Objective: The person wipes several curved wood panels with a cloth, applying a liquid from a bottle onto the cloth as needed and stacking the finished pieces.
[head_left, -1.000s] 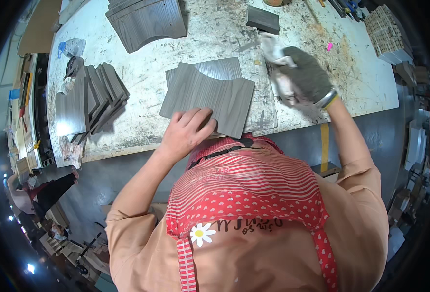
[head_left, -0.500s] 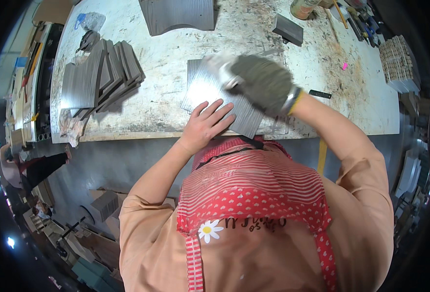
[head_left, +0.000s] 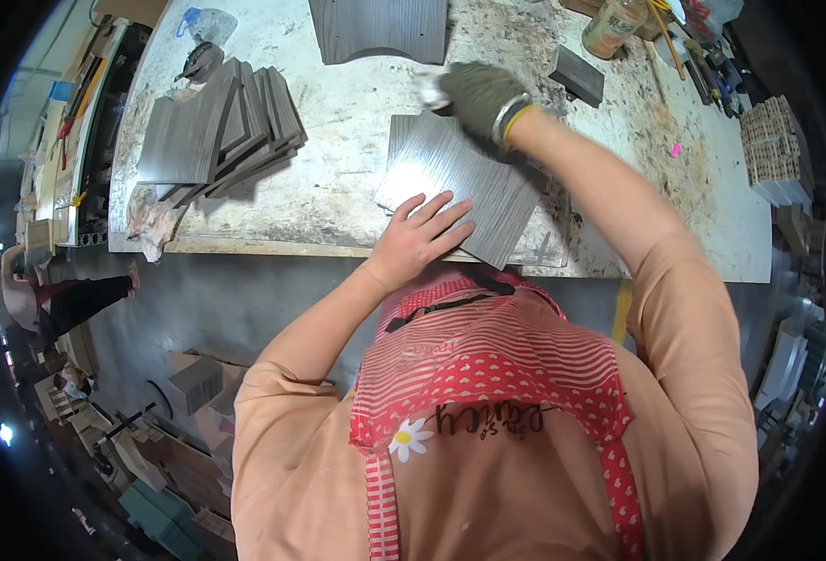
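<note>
I am looking down on a stained pale surface (head_left: pixel 357 122). At my far left a fanned stack of grey panels (head_left: pixel 217 126) is lying on it, with a crumpled clear bag (head_left: pixel 209 26) beyond the stack and a rag (head_left: pixel 151 222) hanging over the near edge. Another grey panel with a curved edge (head_left: pixel 380 28) is sitting at the far side, and a small dark block (head_left: pixel 578 77) is resting to the right of it. A jar (head_left: pixel 611 26) holding something tan is standing at the far right corner; I cannot tell what the contents are. Small pale pieces (head_left: pixel 770 150) are stacked at the right end.

The grey wood-grain panel (head_left: pixel 464 182) I am working on is lying flat near the front edge, just ahead of my red striped apron (head_left: pixel 488 355). My left hand (head_left: pixel 418 241) is pressing down on its near corner, bare, fingers spread flat. My right hand (head_left: pixel 477 92), in a dark glove, is hovering over the panel's far edge, curled around a whitish wad (head_left: pixel 432 92) that is blurred, so I cannot tell what it is.
</note>
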